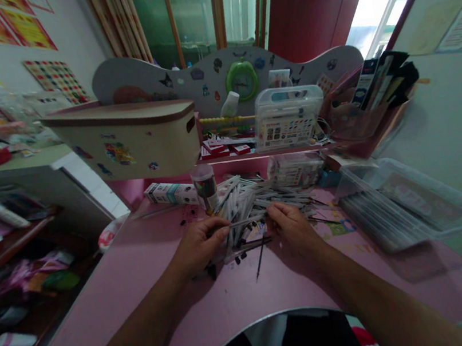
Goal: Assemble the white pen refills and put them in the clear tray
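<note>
Both my hands rest on a pink desk [216, 308] beside a heap of white pens [256, 198]. My left hand [200, 241] is closed, pinching one end of a white pen barrel [242, 221] that lies across to my right hand [291, 225]. The right hand's fingers are curled on the other end of that same pen. Loose dark refills [261, 258] and small black caps [237, 259] lie just in front of my hands.
A clear plastic tray [410, 210] with rows of pens sits at the right. A small cylinder tub [204, 185] and a long carton [171, 193] stand behind the heap. Further back are a wooden box [130, 139], a clear case [287, 115] and a green clock [242, 80]. Shelves crowd the left.
</note>
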The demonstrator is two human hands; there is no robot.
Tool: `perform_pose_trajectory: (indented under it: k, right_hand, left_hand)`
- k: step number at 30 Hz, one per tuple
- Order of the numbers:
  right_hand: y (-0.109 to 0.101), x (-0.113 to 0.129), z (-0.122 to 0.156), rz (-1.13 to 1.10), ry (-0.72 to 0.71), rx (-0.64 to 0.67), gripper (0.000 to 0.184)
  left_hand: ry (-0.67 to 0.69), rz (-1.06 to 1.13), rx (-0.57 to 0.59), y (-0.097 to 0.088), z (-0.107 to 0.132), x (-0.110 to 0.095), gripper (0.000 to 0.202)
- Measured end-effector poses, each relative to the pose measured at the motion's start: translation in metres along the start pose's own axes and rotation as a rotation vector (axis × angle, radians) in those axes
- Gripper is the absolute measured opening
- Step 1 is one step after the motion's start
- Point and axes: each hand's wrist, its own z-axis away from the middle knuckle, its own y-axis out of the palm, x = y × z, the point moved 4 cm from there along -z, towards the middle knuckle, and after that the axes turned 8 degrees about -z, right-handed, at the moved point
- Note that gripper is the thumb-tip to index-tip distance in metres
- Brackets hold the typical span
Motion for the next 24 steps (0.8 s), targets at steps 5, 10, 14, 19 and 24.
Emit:
perform_pose_trajectory:
  k: [5, 10, 14, 19, 24]
  right_hand:
    - [-0.0023, -0.0048, -0.0022, -0.054, -0.018, 0.006, 0.02]
    - [-0.0016, -0.0081, -0.0027, -0.038, 0.003, 0.036, 0.023]
    - [-0.0011, -0.0053, -0.0007, -0.057, 0.016, 0.025, 0.017]
    - [-0.0026, -0.0071, -0.0004, -0.055, 0.019, 0.036, 0.014]
    - [-0.0003, -0.0093, -0.0001, -0.045, 0.013, 0.054, 0.029]
  left_hand:
    - [0.002, 0.007, -0.009, 0.0001, -0.0004, 0.0012, 0.027]
    - [-0.001, 0.024, -0.005, 0.0003, -0.0009, 0.0016, 0.028]
    - [-0.002, 0.006, -0.005, 0.0002, -0.0007, 0.0001, 0.029]
    - [0.0, 0.02, -0.009, 0.0001, -0.0005, -0.0013, 0.027]
    - [-0.001, 0.01, -0.006, -0.0006, 0.0, -0.0036, 0.027]
